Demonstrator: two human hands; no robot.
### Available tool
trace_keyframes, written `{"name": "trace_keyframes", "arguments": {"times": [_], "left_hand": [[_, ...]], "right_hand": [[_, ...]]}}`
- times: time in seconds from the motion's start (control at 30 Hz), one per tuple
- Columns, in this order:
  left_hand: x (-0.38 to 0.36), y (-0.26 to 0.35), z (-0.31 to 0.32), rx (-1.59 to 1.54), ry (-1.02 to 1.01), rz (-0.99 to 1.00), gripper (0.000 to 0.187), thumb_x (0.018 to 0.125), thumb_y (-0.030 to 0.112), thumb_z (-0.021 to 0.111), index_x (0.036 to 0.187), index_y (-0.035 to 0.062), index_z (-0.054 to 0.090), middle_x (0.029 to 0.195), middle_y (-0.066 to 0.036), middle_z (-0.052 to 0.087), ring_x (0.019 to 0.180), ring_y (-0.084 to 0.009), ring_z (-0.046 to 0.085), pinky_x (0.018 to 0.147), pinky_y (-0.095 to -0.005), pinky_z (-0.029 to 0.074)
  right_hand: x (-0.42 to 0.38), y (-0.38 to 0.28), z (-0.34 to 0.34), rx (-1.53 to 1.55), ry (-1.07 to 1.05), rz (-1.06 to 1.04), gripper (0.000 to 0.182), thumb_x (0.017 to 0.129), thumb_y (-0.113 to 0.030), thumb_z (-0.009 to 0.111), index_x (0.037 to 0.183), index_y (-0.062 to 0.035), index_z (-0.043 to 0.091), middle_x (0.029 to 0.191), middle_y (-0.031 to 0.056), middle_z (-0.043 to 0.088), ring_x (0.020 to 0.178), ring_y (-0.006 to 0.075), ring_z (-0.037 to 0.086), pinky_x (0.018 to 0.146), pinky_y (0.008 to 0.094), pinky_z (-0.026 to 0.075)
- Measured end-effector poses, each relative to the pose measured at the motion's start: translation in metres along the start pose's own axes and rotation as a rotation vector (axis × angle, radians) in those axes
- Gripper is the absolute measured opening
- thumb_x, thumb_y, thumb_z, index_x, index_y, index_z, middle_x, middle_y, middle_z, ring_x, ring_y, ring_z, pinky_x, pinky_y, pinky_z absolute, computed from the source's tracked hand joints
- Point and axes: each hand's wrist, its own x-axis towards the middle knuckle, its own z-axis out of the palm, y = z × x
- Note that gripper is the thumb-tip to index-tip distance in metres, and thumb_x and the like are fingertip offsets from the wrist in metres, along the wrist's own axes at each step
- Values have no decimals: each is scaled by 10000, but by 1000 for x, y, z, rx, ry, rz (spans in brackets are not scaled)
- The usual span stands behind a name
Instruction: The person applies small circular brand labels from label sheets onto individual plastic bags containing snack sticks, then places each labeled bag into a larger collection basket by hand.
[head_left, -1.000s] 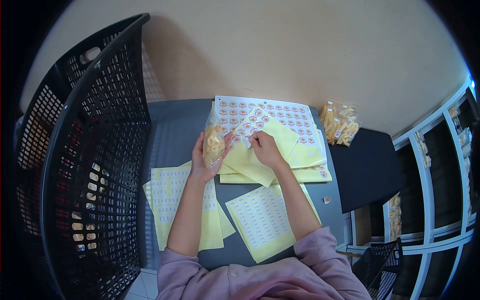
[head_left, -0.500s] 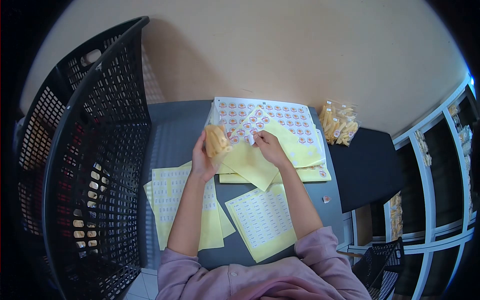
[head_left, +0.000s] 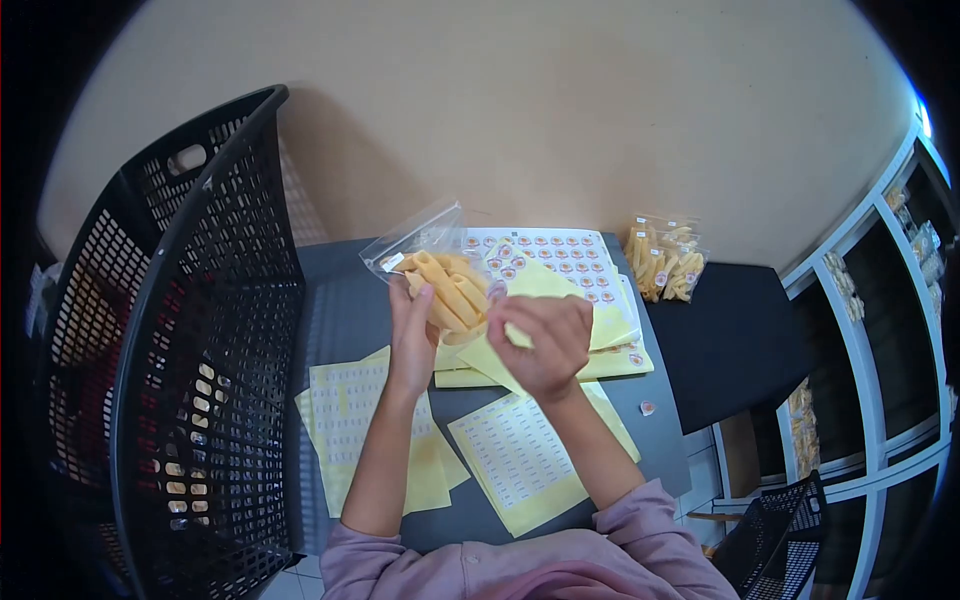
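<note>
My left hand (head_left: 410, 335) is closed around the side of a clear plastic bag (head_left: 410, 240) holding pale yellow tube-shaped pieces (head_left: 450, 290). The bag tilts up over the table, with a small white label near its top. My right hand (head_left: 548, 345) is pinched at the bag's lower right side, fingertips on a small round sticker (head_left: 497, 290). Beneath and behind the hands lie a sheet of round logo stickers (head_left: 570, 255) and yellow backing sheets (head_left: 605, 325), partly hidden by the hands and bag.
A tall black crate (head_left: 200, 300) stands at the left. Sheets of small printed labels (head_left: 350, 400) and another label stack (head_left: 520, 460) lie at the front. Filled bags (head_left: 665, 265) stand at the back right, near a loose sticker (head_left: 647, 408). White shelving (head_left: 865, 400) is on the right.
The bag has turned and come up nearer to me, its open-looking top now leaning left. My right hand has left the sticker sheet, bringing the peeled sticker to the bag. The view has shifted slightly.
</note>
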Motion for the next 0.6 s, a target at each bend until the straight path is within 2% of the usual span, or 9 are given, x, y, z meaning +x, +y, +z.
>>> {"name": "trace_keyframes", "arguments": {"times": [0.03,0.17,0.2,0.27,0.33,0.4,0.47,0.6], "left_hand": [[-6,6,9,38,7,49,379,880,164,365,1208,20,243,1148,-117,379,1067,-178,399,912,-289,315],[-19,10,18,279,-31,208,372,881,162,361,1196,0,248,1153,-124,376,1065,-184,377,924,-300,274],[-20,11,19,281,-34,211,372,881,162,361,1196,0,248,1153,-124,376,1065,-184,377,924,-300,274],[-22,12,19,337,-76,210,403,876,189,370,1225,61,212,1175,-93,345,1081,-146,362,910,-276,299],[-23,10,22,334,-85,210,401,880,194,364,1227,64,211,1181,-92,341,1081,-144,361,914,-273,294],[-25,11,26,276,-59,231,371,881,162,362,1194,-2,250,1156,-129,373,1063,-185,379,922,-305,279],[-25,12,26,289,-81,231,372,882,162,360,1194,-4,247,1152,-129,375,1062,-183,380,919,-303,283],[-22,13,22,260,-109,181,363,883,158,358,1184,-12,248,1139,-129,380,1062,-176,380,914,-297,292]], "right_hand": [[0,-5,-1,-27,-2,-47,147,599,-80,700,696,-118,596,735,-54,595,589,84,528,641,236,310],[4,-14,-7,-94,-12,-101,153,597,-105,699,706,-150,601,779,-81,608,598,71,518,668,231,304],[4,-15,-8,-95,-7,-101,153,597,-105,699,706,-150,601,779,-81,608,598,71,518,668,231,304],[6,-16,-10,-114,2,-94,151,596,-107,700,705,-156,608,783,-81,609,600,70,517,674,232,299],[8,-16,-10,-124,2,-101,153,593,-111,703,706,-158,611,789,-80,610,608,67,518,676,233,297],[9,-16,-9,-130,0,-106,154,590,-114,705,707,-159,615,794,-78,611,616,65,518,678,234,296],[7,-15,-6,-108,-13,-125,112,648,-152,679,743,-130,622,805,-67,612,632,64,530,672,243,268],[5,-11,-3,-60,-72,-110,142,677,-183,662,804,-129,632,874,-65,606,726,81,545,706,255,274]]}}
